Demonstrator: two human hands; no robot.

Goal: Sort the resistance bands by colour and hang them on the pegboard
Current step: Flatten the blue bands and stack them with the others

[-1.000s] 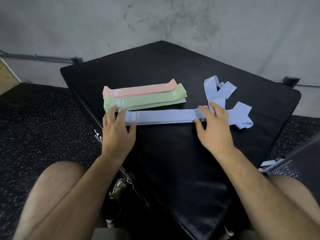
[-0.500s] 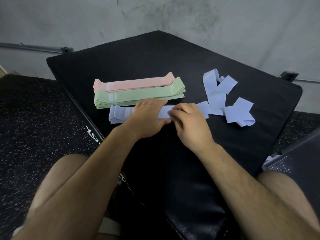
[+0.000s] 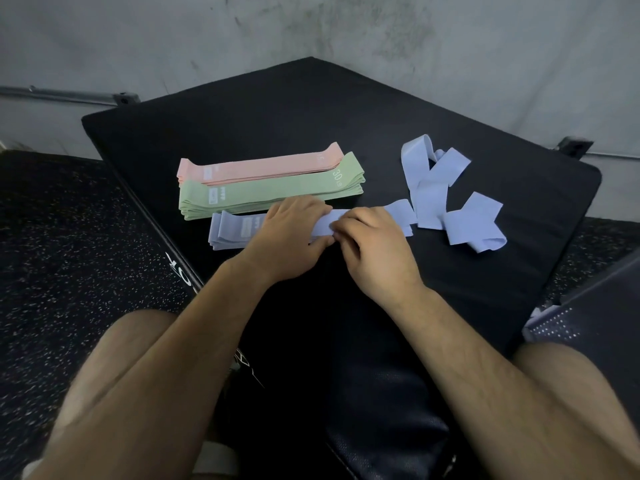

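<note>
On the black padded mat [image 3: 311,116] lie three neat stacks of resistance bands: pink [image 3: 259,168] farthest, green [image 3: 273,194] in the middle, lavender [image 3: 235,230] nearest. My left hand [image 3: 294,233] and my right hand [image 3: 374,247] meet over the middle of the lavender stack, fingers curled and pinching its top band. A loose tangle of lavender bands [image 3: 446,199] lies to the right, one end touching the stack. No pegboard is in sight.
A grey concrete wall [image 3: 381,36] rises behind the mat, with a metal rail [image 3: 62,97] at the left. Speckled rubber floor [image 3: 62,254] lies left of the mat. My bare knees and dark shorts [image 3: 595,327] fill the lower view.
My hands, a second ago apart at the two ends of the lavender band, have come together at its middle. The view has shifted slightly.
</note>
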